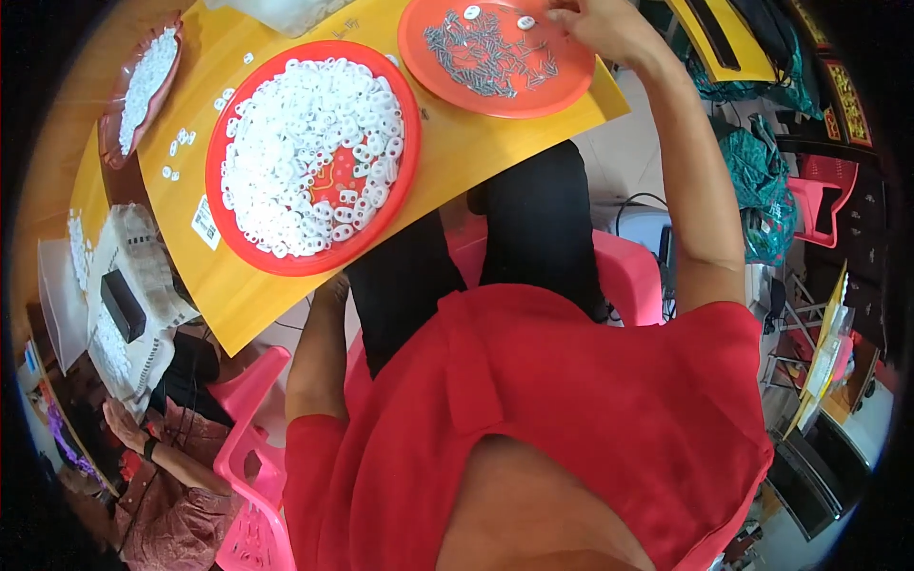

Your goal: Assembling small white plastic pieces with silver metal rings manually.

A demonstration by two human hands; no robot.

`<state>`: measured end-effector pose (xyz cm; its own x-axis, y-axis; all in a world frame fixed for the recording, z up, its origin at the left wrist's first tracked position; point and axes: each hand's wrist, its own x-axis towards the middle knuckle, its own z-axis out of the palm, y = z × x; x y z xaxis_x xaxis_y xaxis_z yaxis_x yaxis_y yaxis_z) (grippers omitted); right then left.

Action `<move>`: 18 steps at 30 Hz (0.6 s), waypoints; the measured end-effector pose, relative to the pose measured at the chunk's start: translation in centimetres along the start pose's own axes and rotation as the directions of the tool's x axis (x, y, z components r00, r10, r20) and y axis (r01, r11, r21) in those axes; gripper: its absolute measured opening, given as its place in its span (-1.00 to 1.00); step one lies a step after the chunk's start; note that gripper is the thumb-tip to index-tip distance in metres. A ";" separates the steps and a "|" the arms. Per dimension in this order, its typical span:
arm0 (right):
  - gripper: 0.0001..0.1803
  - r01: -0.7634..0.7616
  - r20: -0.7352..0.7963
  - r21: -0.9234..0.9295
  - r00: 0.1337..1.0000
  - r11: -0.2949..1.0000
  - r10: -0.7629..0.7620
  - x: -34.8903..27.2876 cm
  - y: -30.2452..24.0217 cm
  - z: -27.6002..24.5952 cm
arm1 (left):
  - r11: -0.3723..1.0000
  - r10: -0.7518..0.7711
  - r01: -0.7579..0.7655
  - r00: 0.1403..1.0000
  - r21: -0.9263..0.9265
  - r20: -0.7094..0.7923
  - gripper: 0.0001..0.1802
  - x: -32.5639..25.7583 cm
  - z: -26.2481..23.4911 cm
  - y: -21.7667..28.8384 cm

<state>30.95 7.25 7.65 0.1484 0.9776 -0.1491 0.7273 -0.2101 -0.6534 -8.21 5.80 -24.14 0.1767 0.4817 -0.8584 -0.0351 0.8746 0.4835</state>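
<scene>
My right hand (598, 21) is over the far right rim of an orange-red plate (571, 88), its fingers curled together and partly cut off by the top edge. Whatever they hold is too small to make out. Many small grey metal screws (481, 59) lie scattered in that plate, along with a white plastic piece (526, 23) and another like it. My left hand (333, 288) is low at the table's near edge, below the red tray (314, 265); its fingers are hidden. A large heap of small white two-holed plastic pieces (295, 124) fills most of the red tray.
Both containers stand on a yellow table (476, 157), with loose white pieces (181, 143) at left. A scalloped dish (116, 152) of white pieces stands far left. Another person's hand (124, 423) is at lower left, near a pink chair (252, 419). Green bags (762, 181) sit at right.
</scene>
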 end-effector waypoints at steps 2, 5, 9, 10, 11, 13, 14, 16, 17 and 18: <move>-0.80 -0.090 -0.014 -0.305 0.996 0.948 0.089 0.1 -0.5 0.1 | 1.000 0.006 -0.005 1.000 -0.015 0.003 -0.63 -1.8 -1.2 -2.0; -0.80 -0.006 0.062 -0.329 0.998 0.944 0.028 0.6 1.0 1.6 | 0.999 0.020 -0.020 1.000 -0.031 0.009 -0.64 1.2 1.0 -0.4; -0.85 -0.062 0.079 -0.044 0.995 0.997 0.066 0.2 0.3 0.7 | 0.999 0.033 -0.033 0.999 -0.043 0.019 -0.65 -1.7 -1.3 -2.6; -0.86 -0.081 0.054 0.039 0.995 0.996 0.079 0.1 0.3 0.5 | 0.998 0.038 -0.037 0.999 -0.047 0.018 -0.65 -1.9 -2.3 -2.5; -0.86 -0.077 0.055 0.039 0.996 0.996 0.075 0.1 0.3 0.4 | 0.998 0.044 -0.043 0.999 -0.054 0.015 -0.65 -1.9 -2.7 -2.3; -0.87 -0.099 0.013 -0.090 0.995 0.991 0.101 0.1 0.6 0.0 | 0.996 0.055 -0.054 0.998 -0.065 0.014 -0.65 -1.6 -2.9 -2.2; -0.87 -0.113 -0.012 -0.155 0.994 0.981 0.113 0.0 0.6 -0.1 | 0.996 0.060 -0.058 0.998 -0.071 0.016 -0.65 -1.6 -2.8 -2.3; -0.87 -0.118 -0.010 -0.176 0.993 0.977 0.118 -0.4 0.4 0.1 | 0.995 0.069 -0.067 0.997 -0.080 0.023 -0.66 -1.1 -2.2 -2.2; -0.87 -0.024 -0.010 -0.231 1.000 0.973 0.022 0.6 1.1 1.4 | 0.992 0.076 -0.077 0.997 -0.099 -0.012 -0.66 0.2 -5.7 -4.0; -0.87 0.070 -0.012 -0.286 0.997 0.956 -0.076 1.6 1.8 2.7 | 0.971 0.221 -0.227 0.972 0.082 0.077 -0.60 2.8 -10.8 -6.2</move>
<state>30.74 8.35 4.24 0.1004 0.9909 -0.0897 0.8972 -0.1292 -0.4223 -18.09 2.32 -31.39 0.2396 0.6571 -0.7147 0.0063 0.7351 0.6780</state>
